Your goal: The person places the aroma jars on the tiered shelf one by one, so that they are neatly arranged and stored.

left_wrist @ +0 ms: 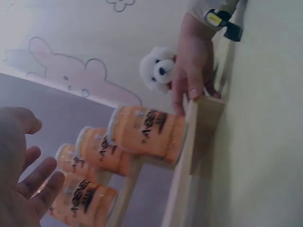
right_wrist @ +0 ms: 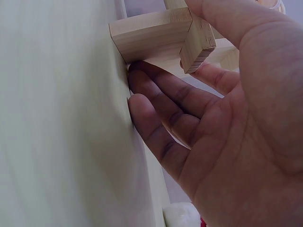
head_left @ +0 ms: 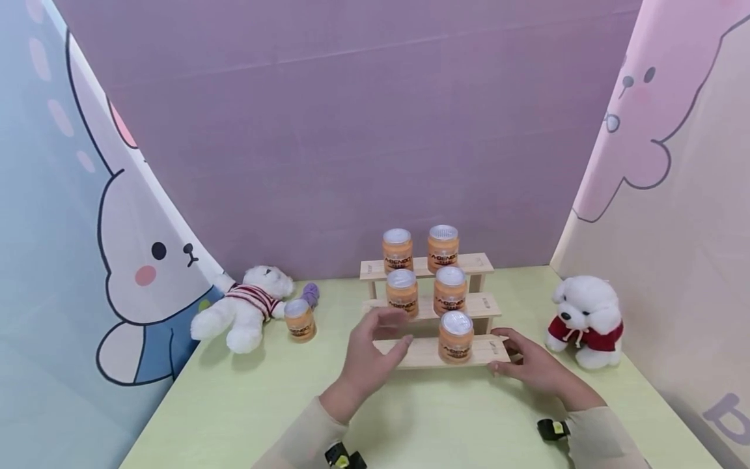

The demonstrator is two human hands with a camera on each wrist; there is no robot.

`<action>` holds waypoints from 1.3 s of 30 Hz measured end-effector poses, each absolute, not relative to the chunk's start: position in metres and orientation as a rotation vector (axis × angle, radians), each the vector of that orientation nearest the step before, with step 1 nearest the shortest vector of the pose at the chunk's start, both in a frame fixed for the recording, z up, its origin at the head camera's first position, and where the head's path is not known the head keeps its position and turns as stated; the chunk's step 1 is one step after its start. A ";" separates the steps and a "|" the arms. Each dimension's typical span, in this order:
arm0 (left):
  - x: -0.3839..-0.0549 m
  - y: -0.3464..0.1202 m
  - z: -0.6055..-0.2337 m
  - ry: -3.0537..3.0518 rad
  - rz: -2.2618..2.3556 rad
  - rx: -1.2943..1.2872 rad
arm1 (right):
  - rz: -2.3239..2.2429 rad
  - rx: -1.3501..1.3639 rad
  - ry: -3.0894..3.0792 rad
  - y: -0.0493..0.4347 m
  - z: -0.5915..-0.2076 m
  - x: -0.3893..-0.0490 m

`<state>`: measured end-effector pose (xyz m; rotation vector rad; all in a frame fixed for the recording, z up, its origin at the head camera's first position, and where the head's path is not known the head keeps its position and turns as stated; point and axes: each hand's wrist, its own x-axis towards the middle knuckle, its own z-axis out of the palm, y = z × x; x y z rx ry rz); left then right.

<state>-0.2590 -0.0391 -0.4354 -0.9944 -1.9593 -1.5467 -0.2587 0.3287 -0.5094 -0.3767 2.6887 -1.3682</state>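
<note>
A three-step wooden display rack (head_left: 410, 352) carries orange cans with silver lids: two on the top step, two on the middle, and one can (head_left: 456, 337) on the lowest. My right hand (head_left: 536, 368) holds the right end of the lowest step, thumb at its front edge and index finger at the back. In the right wrist view its other fingers (right_wrist: 163, 101) curl beneath the plank end (right_wrist: 199, 45). Over the left end of that step, my left hand (head_left: 372, 355) holds nothing, thumb and fingers spread apart. The left wrist view shows this hand (left_wrist: 28, 175) beside the cans.
Another orange can (head_left: 300, 321) stands on the pale green table (head_left: 428, 417) left of the rack, near a small purple object (head_left: 311, 296). A white plush toy in a striped sweater (head_left: 249, 309) lies beyond it. A white plush dog (head_left: 586, 319) sits at the right.
</note>
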 end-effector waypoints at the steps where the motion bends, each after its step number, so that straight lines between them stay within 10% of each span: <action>1: -0.261 -0.043 -0.433 -1.919 -1.556 -0.994 | -1.367 -0.384 2.691 0.328 -0.509 -0.259; 19: -0.307 -0.118 -0.379 -1.659 -1.697 -0.674 | -1.326 -0.397 2.724 0.332 -0.514 -0.262; 39: -0.355 -0.177 -0.412 -2.013 -1.652 -0.392 | -1.337 -0.365 2.716 0.329 -0.512 -0.260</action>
